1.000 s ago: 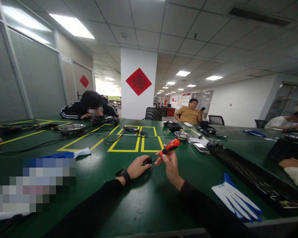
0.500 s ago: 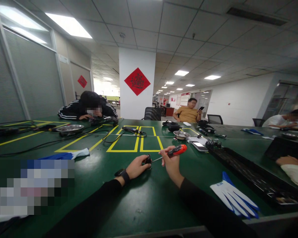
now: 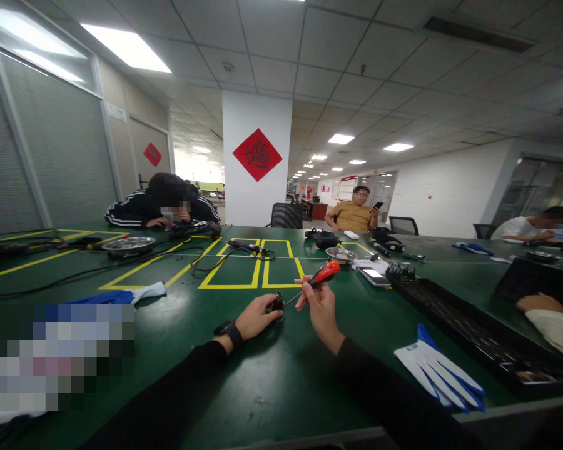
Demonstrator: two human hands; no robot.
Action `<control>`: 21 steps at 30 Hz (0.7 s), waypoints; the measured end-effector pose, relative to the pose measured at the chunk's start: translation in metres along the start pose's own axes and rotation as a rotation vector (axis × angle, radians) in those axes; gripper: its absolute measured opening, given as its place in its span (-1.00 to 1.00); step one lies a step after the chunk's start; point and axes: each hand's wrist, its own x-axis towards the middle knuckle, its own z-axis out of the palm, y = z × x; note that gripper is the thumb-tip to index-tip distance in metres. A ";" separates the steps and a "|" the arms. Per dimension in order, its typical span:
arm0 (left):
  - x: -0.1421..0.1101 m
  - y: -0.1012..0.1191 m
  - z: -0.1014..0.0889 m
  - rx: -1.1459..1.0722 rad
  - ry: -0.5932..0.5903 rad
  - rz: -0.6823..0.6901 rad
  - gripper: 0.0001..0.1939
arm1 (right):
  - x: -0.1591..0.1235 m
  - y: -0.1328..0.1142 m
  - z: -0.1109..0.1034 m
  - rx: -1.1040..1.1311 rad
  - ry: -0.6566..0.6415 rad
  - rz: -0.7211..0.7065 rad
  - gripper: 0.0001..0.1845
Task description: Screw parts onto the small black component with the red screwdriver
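Note:
My left hand, with a dark watch on its wrist, is closed around a small black part standing on the green table. What exactly the part is, I cannot make out. A screwdriver with a red and black handle is gripped in my right hand. Its thin metal shaft slants down to the left, and the tip meets or nearly meets the black part's right side; contact is too small to tell.
A long black tray of small parts lies at the right, near a white-blue glove. A phone and metal bowls sit farther back. Yellow tape marks the green table. Other people sit around it.
The screwdriver's handle has swung left and up, its shaft now steeper, as my right hand shifted its fingers. My left hand still holds the black part. The whole view has shifted slightly.

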 end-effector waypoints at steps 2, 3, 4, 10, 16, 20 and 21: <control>0.000 0.000 0.000 -0.004 -0.004 0.000 -0.76 | 0.001 0.001 0.000 -0.015 -0.016 0.027 -0.81; 0.000 0.000 0.000 -0.007 -0.005 0.002 -0.76 | 0.001 0.002 0.000 -0.010 -0.023 0.038 -0.81; 0.000 0.000 0.000 -0.010 -0.009 0.004 -0.76 | 0.001 0.002 0.000 0.002 -0.026 0.044 -0.80; 0.001 -0.001 0.000 0.012 -0.002 0.027 -0.77 | -0.002 0.001 0.003 0.072 -0.060 0.034 -0.70; 0.001 -0.003 0.000 0.032 -0.003 0.029 -0.76 | -0.002 0.010 0.002 -0.008 0.022 0.001 -0.74; 0.001 -0.003 -0.001 0.031 -0.018 0.047 -0.75 | 0.002 0.020 -0.005 -0.004 0.261 -0.051 -0.71; 0.000 -0.003 -0.001 0.030 -0.022 0.050 -0.74 | 0.005 0.023 -0.008 -0.004 0.320 -0.051 -0.69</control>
